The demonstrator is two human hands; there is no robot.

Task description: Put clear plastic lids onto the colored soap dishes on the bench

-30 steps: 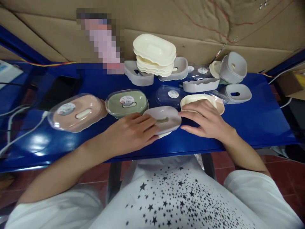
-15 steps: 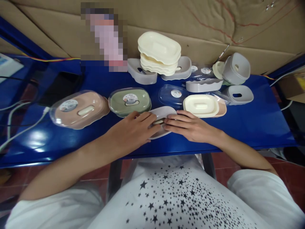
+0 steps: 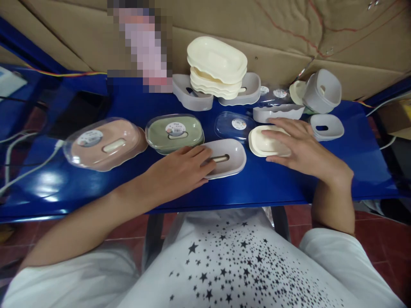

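In front of me, a pale grey oval dish [image 3: 236,159] with a slot in its middle lies on the table. A cream strip [image 3: 221,158] sits in that slot. My left hand [image 3: 189,167] grips the dish's left end, fingers curled over its rim. To the right, my right hand [image 3: 297,143] spreads over a cream oblong piece [image 3: 261,144] with a raised centre. Its fingers are apart above the piece and the thumb is by its near edge; whether they touch it I cannot tell. The hand hides the piece's right end.
A green box [image 3: 156,130] and a peach box [image 3: 96,147], both under clear lids, stand at left. A clear lid [image 3: 224,126] lies behind the dish. Farther back are stacked cream trays [image 3: 216,57], grey dishes [image 3: 192,100] and grey cups [image 3: 324,92]. A dark phone-like slab [image 3: 78,113] lies left.
My right hand has left the grey dish and moved right, over the cream oblong piece. My left hand stays on the dish, whose right half and slot now show.
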